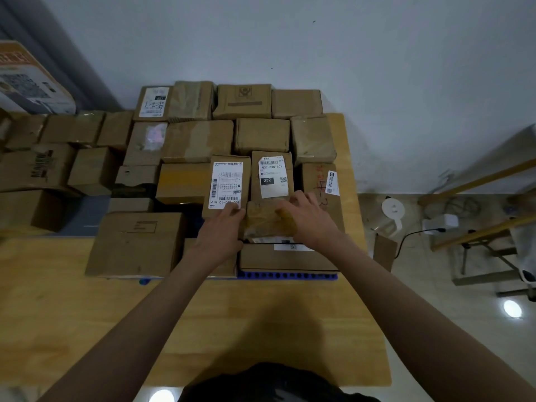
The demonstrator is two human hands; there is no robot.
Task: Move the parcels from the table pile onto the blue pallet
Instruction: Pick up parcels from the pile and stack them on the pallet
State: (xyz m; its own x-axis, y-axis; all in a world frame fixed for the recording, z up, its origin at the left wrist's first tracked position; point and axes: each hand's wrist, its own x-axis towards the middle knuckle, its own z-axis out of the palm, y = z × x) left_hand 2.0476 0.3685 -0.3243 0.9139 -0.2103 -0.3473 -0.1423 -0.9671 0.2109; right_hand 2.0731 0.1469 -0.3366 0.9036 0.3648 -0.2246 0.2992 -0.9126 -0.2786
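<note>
Both hands of a person close on a small tape-wrapped parcel (265,220) at the near edge of a stack of cardboard boxes, seen from a head-worn camera. The left hand (222,232) presses its fingers against the parcel's left face, while the right hand (306,217) curls over its top right corner, so the parcel is gripped between the two. The parcel sits on top of a flat box (287,258) carrying a white label, which rests on the blue pallet (290,275); only the pallet's perforated front rim shows beneath the load. Just behind the parcel stand two upright boxes, one with a long barcode label (226,185) and one with a label marked 032 (272,177). To the parcel's left lies a large plain box (136,243), and farther behind it rows of brown cartons run back to the pale wall (319,39). The pallet lies on a wooden table (261,329), whose bare top stretches from the pallet toward the camera. Well left of the parcel, more boxes are heaped in a second pile (55,166). Right of the table, on the tiled floor, stand a white kettle (393,211) and a white power adapter (441,223) with a black cable.
</note>
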